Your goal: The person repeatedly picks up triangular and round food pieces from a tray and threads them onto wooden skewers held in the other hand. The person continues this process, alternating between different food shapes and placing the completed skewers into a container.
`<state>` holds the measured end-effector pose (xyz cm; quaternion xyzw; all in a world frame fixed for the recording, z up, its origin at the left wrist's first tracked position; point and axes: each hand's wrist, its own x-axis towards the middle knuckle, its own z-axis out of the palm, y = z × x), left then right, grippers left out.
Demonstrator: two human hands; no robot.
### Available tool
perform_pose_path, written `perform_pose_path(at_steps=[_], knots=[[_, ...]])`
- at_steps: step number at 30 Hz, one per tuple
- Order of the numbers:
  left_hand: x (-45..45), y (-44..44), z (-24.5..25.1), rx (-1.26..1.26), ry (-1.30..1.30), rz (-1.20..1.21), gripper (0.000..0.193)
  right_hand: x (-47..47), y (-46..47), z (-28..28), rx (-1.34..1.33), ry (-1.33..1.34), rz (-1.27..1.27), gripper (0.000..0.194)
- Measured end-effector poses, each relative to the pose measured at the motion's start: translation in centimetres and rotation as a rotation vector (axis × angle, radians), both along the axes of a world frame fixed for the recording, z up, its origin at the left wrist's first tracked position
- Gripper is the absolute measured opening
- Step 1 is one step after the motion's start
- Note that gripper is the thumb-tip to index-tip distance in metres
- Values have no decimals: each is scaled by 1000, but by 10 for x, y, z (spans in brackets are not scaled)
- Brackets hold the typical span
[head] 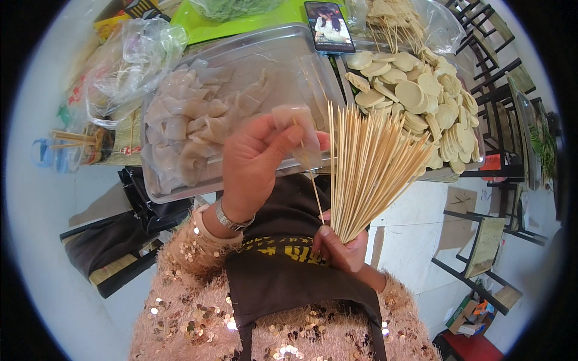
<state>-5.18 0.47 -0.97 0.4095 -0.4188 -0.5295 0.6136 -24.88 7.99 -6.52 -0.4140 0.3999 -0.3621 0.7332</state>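
My left hand [255, 164], with a metal watch band or bracelet on the wrist, pinches a translucent, pale, gelatinous sheet [305, 118] between thumb and fingers. A single thin wooden skewer [316, 192] passes through the sheet and slants down to my right hand. My right hand [345, 250] grips the lower ends of a fanned bundle of wooden skewers [370, 167], its thumb at the single skewer's lower end. Behind my left hand, a shallow metal tray [160, 196] holds a pile of similar folded sheets [194, 122]. Several skewers lie at that tray's right side, partly under sheets.
A second tray [481, 155] at right holds pale round slices [411, 94]. A smartphone [328, 28] lies at the trays' far edge, near a green tray [244, 25]. Plastic bags [135, 67] and a container with skewers [97, 142] are at left. Stools [485, 248] stand on the floor.
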Motion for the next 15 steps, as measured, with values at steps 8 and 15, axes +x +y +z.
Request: perform_pose_path(at_steps=[8, 15], knots=[[2, -3, 5, 40, 191, 88, 19, 2, -2, 0, -58, -28, -4, 22], [6, -4, 4, -26, 5, 97, 19, 3, -2, -2, -80, -25, 8, 22]])
